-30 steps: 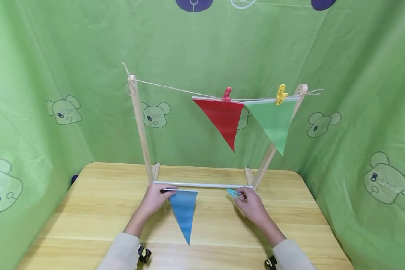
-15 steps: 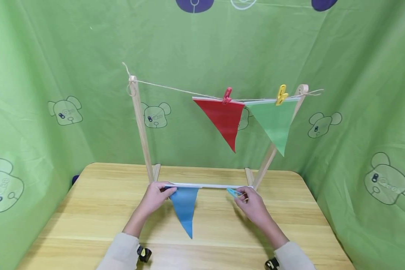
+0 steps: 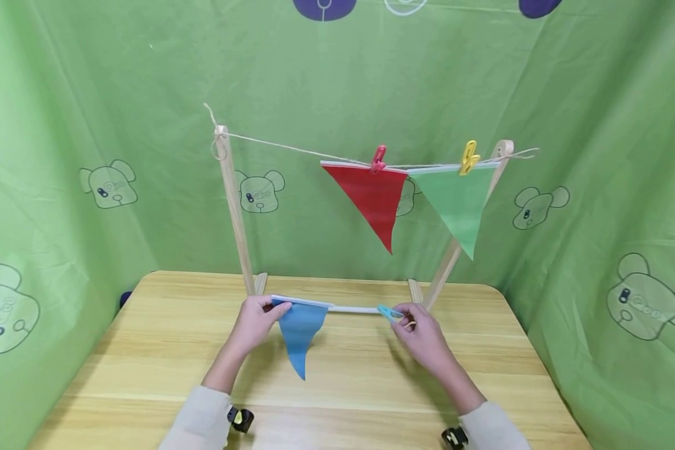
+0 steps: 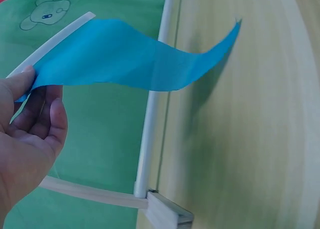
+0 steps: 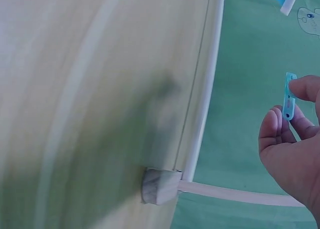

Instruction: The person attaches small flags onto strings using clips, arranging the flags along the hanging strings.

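My left hand point(image 3: 254, 322) pinches the upper left corner of a blue triangular pennant point(image 3: 302, 328) between thumb and fingers. A white strip point(image 4: 55, 39) runs along the pennant's top edge, and its point hangs down, curling a little. On the other side, my right hand point(image 3: 422, 328) pinches a light blue clothespin point(image 3: 389, 313), its nose turned left toward the pennant. Above both hands a string point(image 3: 292, 148) spans two wooden posts. A red pennant point(image 3: 374, 197) hangs from it by a red clothespin point(image 3: 377, 159), and a green pennant point(image 3: 455, 197) by a yellow clothespin point(image 3: 469, 157).
The left post point(image 3: 235, 212) and right post point(image 3: 444, 269) stand on small wooden feet at the table's back. A white bar point(image 3: 354, 310) joins them low down, behind my hands. Green printed cloth point(image 3: 337, 81) encloses the wooden table point(image 3: 337, 400) at the back and sides.
The left hand has raised the blue pennant, whose top edge now overlaps the white bar and tilts down to the right. The right hand has lifted slightly with the clothespin.
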Motion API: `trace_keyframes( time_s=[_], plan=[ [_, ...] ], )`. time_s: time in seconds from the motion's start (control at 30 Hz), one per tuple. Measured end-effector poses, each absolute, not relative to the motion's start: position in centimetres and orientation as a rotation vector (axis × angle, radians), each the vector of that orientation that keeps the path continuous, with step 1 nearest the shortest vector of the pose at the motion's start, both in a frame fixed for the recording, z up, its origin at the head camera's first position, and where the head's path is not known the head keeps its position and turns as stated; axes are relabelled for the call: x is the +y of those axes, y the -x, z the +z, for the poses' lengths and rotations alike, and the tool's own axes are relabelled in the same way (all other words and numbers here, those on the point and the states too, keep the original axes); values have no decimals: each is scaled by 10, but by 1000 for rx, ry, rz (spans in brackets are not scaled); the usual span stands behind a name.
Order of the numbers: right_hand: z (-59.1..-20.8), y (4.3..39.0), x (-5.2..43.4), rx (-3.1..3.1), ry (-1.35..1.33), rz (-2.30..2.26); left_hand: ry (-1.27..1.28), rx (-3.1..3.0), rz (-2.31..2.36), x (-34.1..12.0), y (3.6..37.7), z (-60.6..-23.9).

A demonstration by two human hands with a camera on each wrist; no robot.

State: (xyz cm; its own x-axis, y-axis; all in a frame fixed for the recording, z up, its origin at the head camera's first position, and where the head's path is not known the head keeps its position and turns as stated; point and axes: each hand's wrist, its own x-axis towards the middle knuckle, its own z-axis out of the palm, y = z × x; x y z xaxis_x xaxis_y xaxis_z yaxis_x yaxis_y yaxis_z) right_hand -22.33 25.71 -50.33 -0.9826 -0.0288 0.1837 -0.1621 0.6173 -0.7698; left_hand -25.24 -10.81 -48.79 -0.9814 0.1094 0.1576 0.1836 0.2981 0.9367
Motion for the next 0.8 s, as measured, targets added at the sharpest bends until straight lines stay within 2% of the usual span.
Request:
trace_keyframes(
  time_s=[0.8],
  plan=[
    [-469, 225, 249, -2587, -245, 1292, 271, -2289, -1920, -108, 249, -454]
  ],
)
